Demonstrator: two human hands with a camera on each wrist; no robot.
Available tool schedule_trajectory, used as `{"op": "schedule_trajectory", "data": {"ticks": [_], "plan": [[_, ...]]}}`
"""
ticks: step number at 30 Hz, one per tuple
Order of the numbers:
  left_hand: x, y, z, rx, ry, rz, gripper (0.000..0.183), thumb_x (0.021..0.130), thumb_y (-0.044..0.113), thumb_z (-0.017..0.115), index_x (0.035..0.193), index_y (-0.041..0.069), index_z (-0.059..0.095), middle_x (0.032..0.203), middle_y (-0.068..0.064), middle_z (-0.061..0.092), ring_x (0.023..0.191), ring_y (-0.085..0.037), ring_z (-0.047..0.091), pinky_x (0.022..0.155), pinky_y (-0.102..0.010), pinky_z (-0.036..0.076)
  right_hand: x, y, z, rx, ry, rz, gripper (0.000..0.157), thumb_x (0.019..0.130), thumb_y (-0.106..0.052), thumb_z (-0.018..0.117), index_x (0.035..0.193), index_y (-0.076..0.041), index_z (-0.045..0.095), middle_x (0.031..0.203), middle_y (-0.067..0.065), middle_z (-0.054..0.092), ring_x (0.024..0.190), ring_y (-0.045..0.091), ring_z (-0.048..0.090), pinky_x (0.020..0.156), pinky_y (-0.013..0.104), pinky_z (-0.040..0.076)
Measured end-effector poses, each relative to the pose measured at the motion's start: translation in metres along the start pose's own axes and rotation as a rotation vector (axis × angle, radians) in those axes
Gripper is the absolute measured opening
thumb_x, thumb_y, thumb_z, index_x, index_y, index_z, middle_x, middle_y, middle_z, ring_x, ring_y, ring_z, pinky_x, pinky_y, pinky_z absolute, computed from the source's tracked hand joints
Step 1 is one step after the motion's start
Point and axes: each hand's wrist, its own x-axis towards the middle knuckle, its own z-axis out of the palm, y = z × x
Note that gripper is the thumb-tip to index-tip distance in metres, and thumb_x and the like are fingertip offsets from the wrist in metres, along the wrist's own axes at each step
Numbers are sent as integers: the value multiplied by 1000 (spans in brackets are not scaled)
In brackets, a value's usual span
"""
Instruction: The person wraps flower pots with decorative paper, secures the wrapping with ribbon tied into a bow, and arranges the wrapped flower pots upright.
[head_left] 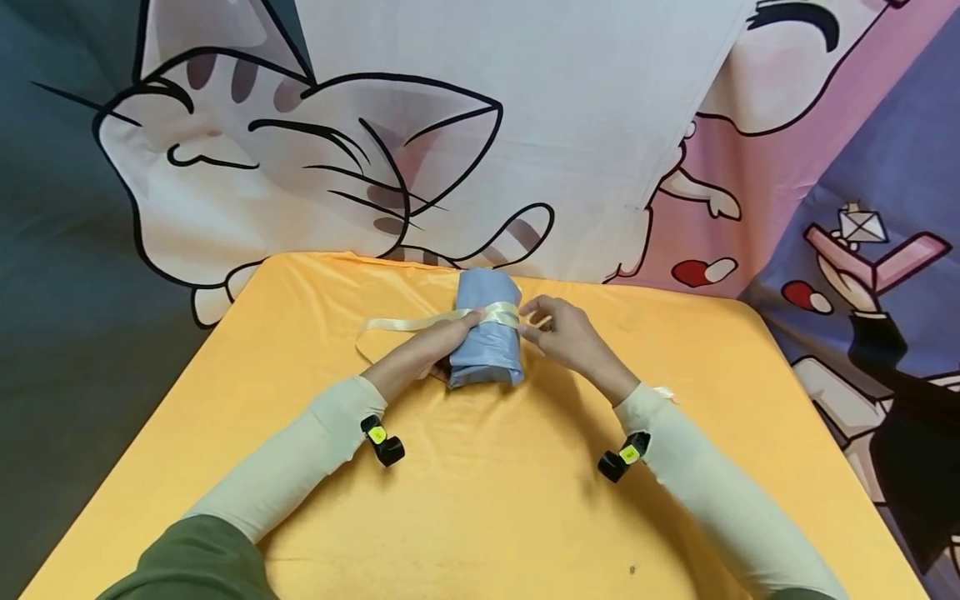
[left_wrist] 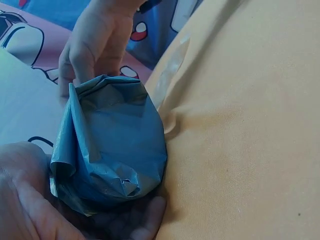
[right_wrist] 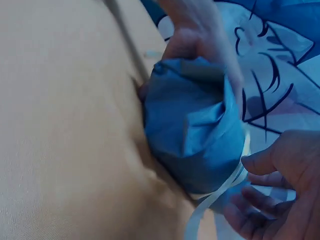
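My left hand (head_left: 423, 348) clamps its fingers on the blue bundle (head_left: 487, 287), thumb at the ribbon (head_left: 501, 313); beside them, my right hand (head_left: 564, 332) has fingers parted. I judge it mid-binding; next, pinch the ribbon.

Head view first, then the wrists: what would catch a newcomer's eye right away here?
Probably the big smiling cartoon cat on the backdrop, upper left in the head view. Next, the blue package near the far edge of the bright yellow cloth, a pale ribbon across it trailing left. The left hand holds the package's left side; the right hand is at its right.
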Motion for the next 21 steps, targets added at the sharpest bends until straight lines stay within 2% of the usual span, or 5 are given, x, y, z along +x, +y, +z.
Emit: {"op": "schedule_trajectory", "data": {"ticks": [4,7,14,17,21], "plan": [[0,-1,-2,-9,0,2,83,112,75,44,155,5,56,122,-14,70,88,-22,73,66,-36,62,8,7,5,-51,10,-123,19,111,-17,71,126,-5,75,139,25,67,126,44,69,105,58,61],[0,-2,-3,-16,-4,3,81,112,74,44,154,5,56,120,-13,71,88,-22,73,66,-36,63,11,8,4,-57,24,-146,11,113,-16,69,117,-5,72,133,23,66,120,42,68,100,55,60],[-1,-1,-5,-19,-3,-5,79,113,73,45,152,6,57,114,-12,72,87,-22,74,66,-36,63,27,-3,-1,-56,113,-217,10,113,-16,68,117,-8,73,108,12,72,84,26,64,79,40,53],[-1,-1,-6,-23,-1,-9,78,113,73,45,153,7,57,117,-12,71,90,-22,74,68,-36,63,36,-8,0,-44,110,-220,12,113,-17,68,119,-9,75,107,9,78,87,25,70,81,40,57],[0,0,-5,-25,-6,-16,79,112,73,46,151,5,58,117,-12,72,90,-22,75,69,-36,64,41,-8,2,-34,93,-204,17,112,-17,69,125,-9,77,117,10,81,105,29,75,93,45,61]]}}
